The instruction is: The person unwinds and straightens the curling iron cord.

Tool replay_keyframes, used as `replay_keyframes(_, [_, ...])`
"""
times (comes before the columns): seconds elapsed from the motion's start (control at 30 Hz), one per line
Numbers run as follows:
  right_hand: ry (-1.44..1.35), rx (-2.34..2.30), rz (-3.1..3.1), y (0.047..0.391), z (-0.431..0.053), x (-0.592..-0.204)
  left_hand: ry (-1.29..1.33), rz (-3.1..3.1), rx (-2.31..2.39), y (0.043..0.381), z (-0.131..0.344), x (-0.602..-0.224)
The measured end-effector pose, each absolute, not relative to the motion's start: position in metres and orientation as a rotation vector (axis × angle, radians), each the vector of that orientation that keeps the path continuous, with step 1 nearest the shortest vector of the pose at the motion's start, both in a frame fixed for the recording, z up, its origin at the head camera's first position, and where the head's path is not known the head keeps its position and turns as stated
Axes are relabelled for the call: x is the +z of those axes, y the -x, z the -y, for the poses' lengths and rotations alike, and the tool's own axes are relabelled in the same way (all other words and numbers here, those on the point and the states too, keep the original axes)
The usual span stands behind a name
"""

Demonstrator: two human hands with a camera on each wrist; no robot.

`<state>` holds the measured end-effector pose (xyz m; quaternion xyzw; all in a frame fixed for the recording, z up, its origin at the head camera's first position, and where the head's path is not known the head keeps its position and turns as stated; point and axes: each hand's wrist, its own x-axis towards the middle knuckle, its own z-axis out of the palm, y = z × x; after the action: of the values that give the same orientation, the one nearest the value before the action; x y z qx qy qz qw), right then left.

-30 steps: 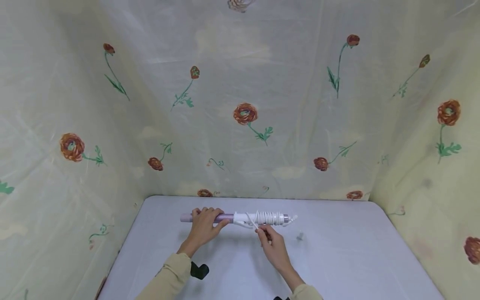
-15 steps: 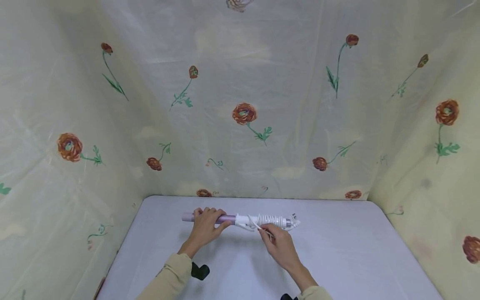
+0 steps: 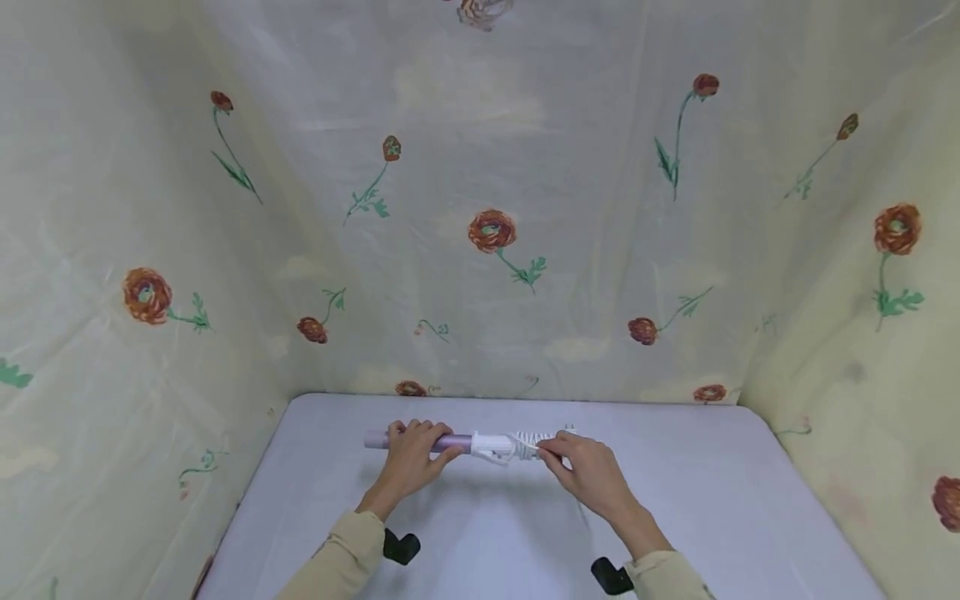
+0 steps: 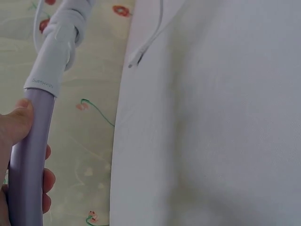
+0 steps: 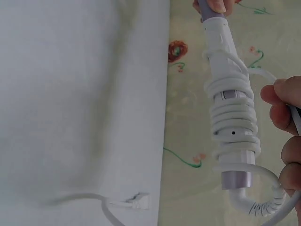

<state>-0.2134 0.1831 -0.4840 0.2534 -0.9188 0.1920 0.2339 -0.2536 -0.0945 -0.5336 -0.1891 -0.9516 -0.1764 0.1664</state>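
Observation:
A lilac and white hair iron (image 3: pixel 450 442) is held level above the table. In the left wrist view, my left hand (image 4: pixel 18 123) grips its lilac barrel (image 4: pixel 34 141), thumb just short of the white handle (image 4: pixel 49 66). White cord (image 5: pixel 235 113) is wound in several turns round that handle in the right wrist view. Between thumb and fingertips, my right hand (image 5: pixel 287 96) pinches a length of cord beside the turns. Curled lower fingers also lie against the cord. Past the handle's lilac end, a ribbed cord sleeve (image 5: pixel 265 207) bends back. A white plug (image 5: pixel 141 201) is on the loose cord.
The white table (image 3: pixel 480 542) stretches below both hands. Behind it and at both sides hangs a pale curtain (image 3: pixel 570 167) printed with red flowers. A dark camera piece (image 3: pixel 401 547) sits at the left wrist, another dark piece (image 3: pixel 611 576) at the right.
My right hand has moved to the right along the handle, still pinching the cord, and now covers the handle's far end in the head view. My left hand has stayed on the barrel.

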Motion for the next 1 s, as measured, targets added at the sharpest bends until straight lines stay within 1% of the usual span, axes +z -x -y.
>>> replay_keyframes(0.23, [-0.796, 0.471, 2.534, 0.229, -0.193, -0.469, 0.535, 2.711, -0.503, 0.254, 0.097, -0.529])
replay_keyframes(0.47, [-0.811, 0.484, 2.599, 0.238, -0.205, -0.458, 0.591, 2.679, -0.519, 0.252, 0.097, -0.531])
replay_keyframes(0.6, [-0.826, 0.697, 2.702, 0.247, -0.214, -0.458, 0.603, 2.699, -0.546, 0.251, 0.099, -0.531])
replay_keyframes(0.8, [-0.834, 1.139, 2.76, 0.26, -0.229, -0.472, 0.638, 2.721, -0.567, 0.249, 0.102, -0.53])
replay_keyframes(1.0, [-0.833, 1.272, 2.781, 0.265, -0.234, -0.481, 0.688, 2.747, -0.605, 0.253, 0.105, -0.532])
